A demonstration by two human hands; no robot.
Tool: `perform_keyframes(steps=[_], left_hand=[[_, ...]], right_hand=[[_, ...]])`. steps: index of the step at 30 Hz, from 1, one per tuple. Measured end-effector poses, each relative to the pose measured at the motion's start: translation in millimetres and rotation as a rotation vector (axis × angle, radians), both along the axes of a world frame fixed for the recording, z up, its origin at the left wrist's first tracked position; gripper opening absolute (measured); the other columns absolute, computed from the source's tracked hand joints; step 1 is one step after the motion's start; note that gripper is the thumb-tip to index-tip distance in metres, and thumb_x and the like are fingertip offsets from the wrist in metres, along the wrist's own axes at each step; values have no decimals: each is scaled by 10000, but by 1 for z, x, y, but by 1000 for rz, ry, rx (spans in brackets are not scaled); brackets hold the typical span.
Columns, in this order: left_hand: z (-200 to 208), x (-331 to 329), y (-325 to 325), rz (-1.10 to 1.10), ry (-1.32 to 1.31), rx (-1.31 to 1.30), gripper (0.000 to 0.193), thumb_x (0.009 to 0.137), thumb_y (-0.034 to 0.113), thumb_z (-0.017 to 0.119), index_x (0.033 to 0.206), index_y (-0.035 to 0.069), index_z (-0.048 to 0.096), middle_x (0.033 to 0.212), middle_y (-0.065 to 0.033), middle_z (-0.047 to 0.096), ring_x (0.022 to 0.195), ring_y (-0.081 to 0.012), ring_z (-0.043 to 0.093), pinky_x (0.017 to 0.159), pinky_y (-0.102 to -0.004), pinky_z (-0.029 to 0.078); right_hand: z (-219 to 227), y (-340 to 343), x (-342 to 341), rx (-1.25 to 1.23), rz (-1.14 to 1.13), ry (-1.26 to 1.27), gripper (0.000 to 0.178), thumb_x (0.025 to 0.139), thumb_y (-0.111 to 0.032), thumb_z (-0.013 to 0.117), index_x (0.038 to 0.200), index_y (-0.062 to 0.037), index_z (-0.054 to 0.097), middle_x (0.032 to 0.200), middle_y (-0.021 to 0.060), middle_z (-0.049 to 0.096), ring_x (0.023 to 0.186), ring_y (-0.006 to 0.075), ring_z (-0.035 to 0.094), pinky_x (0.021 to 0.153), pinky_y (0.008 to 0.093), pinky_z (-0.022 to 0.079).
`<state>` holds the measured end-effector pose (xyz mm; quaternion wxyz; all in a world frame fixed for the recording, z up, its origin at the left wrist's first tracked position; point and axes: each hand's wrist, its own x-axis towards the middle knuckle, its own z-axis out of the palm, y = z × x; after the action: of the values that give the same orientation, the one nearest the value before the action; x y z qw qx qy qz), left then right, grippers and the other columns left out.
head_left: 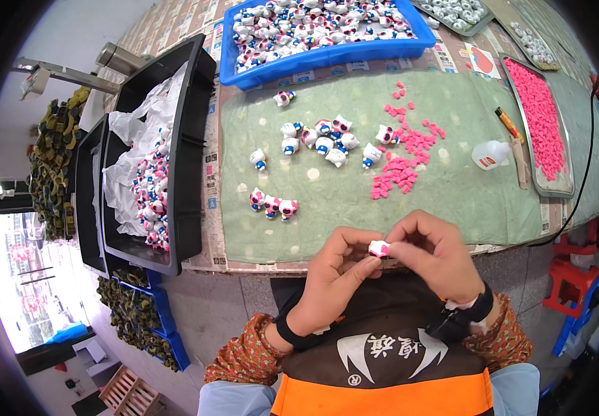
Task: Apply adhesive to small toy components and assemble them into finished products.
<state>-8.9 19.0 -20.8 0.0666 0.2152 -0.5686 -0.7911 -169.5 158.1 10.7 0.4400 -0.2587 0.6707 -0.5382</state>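
Observation:
Near the table's front edge, my left hand [332, 277] is closed around a small white cat figurine [379, 247] with pink parts. My right hand [445, 258] meets it from the other side, thumb and fingers pinched together at the figurine's edge. Whatever sits in that pinch is too small or hidden to name. Beyond my hands, small pink pieces [400, 173] lie loose on the green cloth [313, 229]. Several more white, blue and pink figurines [323, 145] are grouped left of them. A short row of figurines [271, 205] with pink parts lies nearer to me.
A blue tray [327, 57] full of figurines stands at the back. Black crates [192, 159] with paper and figurines flank the table's left. On the right are a metal tray [570, 177] of pink pieces, a white bottle [491, 154], an orange-black marker-like stick [509, 125] and a red stool [570, 281].

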Motion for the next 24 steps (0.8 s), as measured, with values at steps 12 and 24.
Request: perform_keyframes(steps=[12, 24], left_hand=[[5, 2, -8, -49, -67, 239, 326, 1046, 73, 584, 1358, 30, 502, 1260, -121, 667, 1156, -174, 662, 877, -321, 598], [3, 9, 4, -6, -9, -175, 286, 1018, -17, 612, 1296, -20, 545, 1199, -94, 663, 1106, -143, 664, 945, -283, 547]], right_hand=[[-2, -1, -2, -117, -54, -199, 105, 999, -53, 613, 1070, 12, 654, 955, 21, 676, 792, 40, 577, 700, 229, 480], [-4, -8, 23, -51, -54, 57, 92, 927, -2, 685, 917, -24, 596, 788, -13, 575, 682, 11, 504, 592, 214, 420]])
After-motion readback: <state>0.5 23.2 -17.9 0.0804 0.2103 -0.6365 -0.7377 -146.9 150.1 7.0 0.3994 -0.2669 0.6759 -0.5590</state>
